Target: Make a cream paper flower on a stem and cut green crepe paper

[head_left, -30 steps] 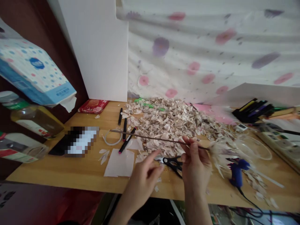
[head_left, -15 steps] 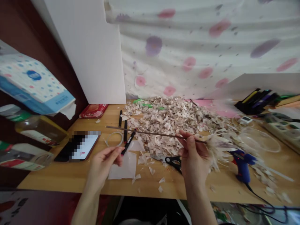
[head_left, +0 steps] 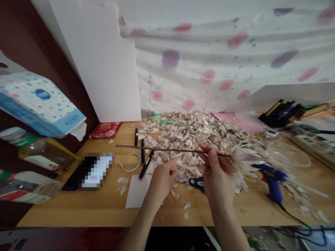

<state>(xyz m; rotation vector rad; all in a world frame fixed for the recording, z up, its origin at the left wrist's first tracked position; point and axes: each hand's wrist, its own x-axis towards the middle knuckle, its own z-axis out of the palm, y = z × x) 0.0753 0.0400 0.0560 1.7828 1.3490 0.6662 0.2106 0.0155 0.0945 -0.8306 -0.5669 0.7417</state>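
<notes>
My right hand (head_left: pixel 221 177) is closed around a thin brown stick (head_left: pixel 157 149), held nearly level above the desk. Shaggy pale strips (head_left: pixel 239 158) bunch at the stick's right end, beside my fingers. My left hand (head_left: pixel 162 178) is just below the stick, its index finger stretched toward the heap of pale, dry flakes (head_left: pixel 180 134). Nothing shows between its thumb and finger. Black-handled scissors (head_left: pixel 196 182) lie between my hands, partly hidden by the right one. White paper (head_left: pixel 134 195) lies under my left forearm.
Several black pens (head_left: pixel 146 165), a clear ring of tubing (head_left: pixel 131 162) and a phone (head_left: pixel 87 172) lie at left. Bottles (head_left: pixel 45 150) and a tissue pack (head_left: pixel 42 101) line the left edge. At right are a blue glue gun (head_left: pixel 272 181) with its cord and a pen holder (head_left: pixel 277 118).
My left hand has moved right from beside the tubing ring toward the flakes, its pinch loosened. Loose flakes show where it was. My right hand still holds the stick; the view has tilted slightly up.
</notes>
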